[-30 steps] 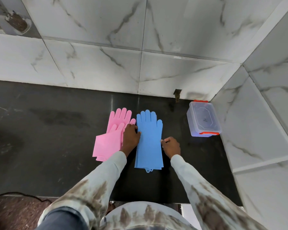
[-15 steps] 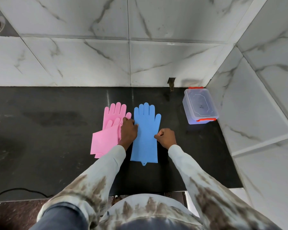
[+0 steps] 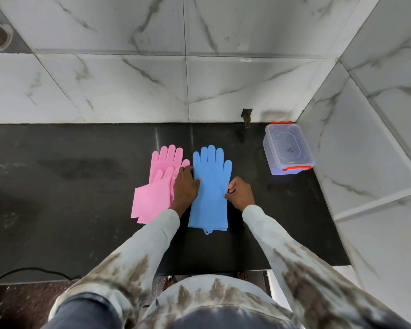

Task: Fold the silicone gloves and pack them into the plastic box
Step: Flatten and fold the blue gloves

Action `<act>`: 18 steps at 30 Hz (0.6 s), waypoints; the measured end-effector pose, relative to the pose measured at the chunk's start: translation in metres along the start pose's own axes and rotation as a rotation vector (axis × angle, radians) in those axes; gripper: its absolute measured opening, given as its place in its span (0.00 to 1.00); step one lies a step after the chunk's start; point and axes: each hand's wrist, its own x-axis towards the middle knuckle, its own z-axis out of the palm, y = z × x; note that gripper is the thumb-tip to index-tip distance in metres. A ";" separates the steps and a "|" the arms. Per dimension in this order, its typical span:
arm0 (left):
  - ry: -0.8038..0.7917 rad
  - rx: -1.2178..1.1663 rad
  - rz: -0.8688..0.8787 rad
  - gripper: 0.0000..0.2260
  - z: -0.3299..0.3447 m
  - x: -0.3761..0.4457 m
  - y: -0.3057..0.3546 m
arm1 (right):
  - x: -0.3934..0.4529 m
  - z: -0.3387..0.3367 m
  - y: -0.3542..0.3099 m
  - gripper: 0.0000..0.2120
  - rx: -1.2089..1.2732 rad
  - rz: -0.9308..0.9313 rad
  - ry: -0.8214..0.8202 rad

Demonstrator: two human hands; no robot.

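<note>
Blue silicone gloves (image 3: pixel 210 186) lie stacked flat on the black counter (image 3: pixel 69 198), fingers pointing at the wall. My left hand (image 3: pixel 185 185) rests with its fingers on their left edge. My right hand (image 3: pixel 240 192) pinches their right edge at mid length. Two pink gloves (image 3: pixel 156 186) lie overlapped just to the left, partly under my left wrist. The clear plastic box (image 3: pixel 287 148) with red clips stands lidded at the back right corner.
Marble tile walls close the counter at the back and on the right (image 3: pixel 365 138). A black cable (image 3: pixel 29 273) runs along the front left edge. A small dark fitting (image 3: pixel 246 116) sits at the wall base near the box.
My right hand has slid along the blue gloves' right edge towards the fingers. The left hand stays on the left edge. The camera has tilted, shifting the scene.
</note>
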 end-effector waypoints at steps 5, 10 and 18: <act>0.003 -0.054 0.016 0.24 0.005 -0.013 -0.003 | -0.011 -0.003 0.017 0.03 -0.229 -0.257 -0.030; -0.042 0.065 0.001 0.25 0.009 -0.023 -0.005 | -0.019 -0.001 0.029 0.09 -0.203 -0.290 -0.089; -0.127 -0.075 -0.128 0.18 0.001 -0.022 0.001 | -0.022 0.005 0.033 0.08 -0.076 -0.244 -0.054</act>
